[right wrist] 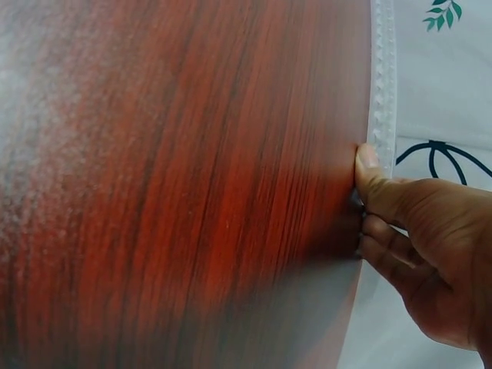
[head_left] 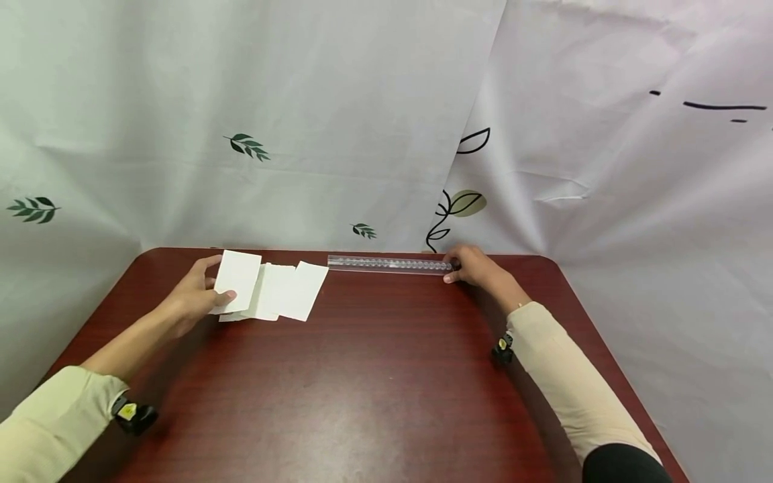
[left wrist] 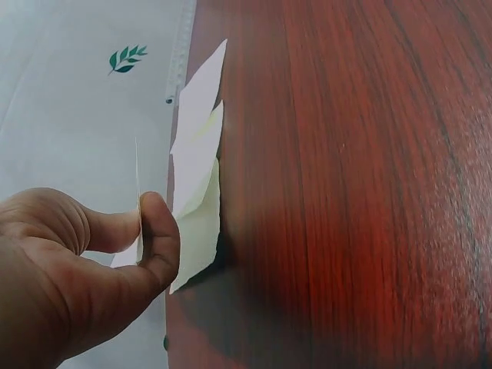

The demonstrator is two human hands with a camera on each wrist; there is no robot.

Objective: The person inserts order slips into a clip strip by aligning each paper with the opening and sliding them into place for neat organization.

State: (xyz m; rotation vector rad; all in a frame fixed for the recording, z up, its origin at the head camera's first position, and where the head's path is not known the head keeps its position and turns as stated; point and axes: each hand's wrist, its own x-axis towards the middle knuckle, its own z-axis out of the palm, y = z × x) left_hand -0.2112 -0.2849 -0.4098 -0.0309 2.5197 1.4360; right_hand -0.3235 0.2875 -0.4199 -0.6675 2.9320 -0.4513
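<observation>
My left hand (head_left: 188,300) pinches a white paper card (head_left: 239,278) between thumb and fingers at the table's far left. In the left wrist view this card shows nearly edge-on. Several more white paper pieces (head_left: 306,290) lie overlapping just right of it, some slightly bent. A long clear plastic strip (head_left: 386,263) with a row of round bumps runs along the back edge. Its right end is held by my right hand (head_left: 481,270), thumb (right wrist: 369,157) on the front side. A small dark bit shows by those fingertips, too small to identify.
The dark red wood-grain table (head_left: 362,389) has rounded back corners. Behind it hangs a pale fabric sheet (head_left: 338,121) printed with leaves, close to the back edge. Black wrist cameras sit by both sleeves.
</observation>
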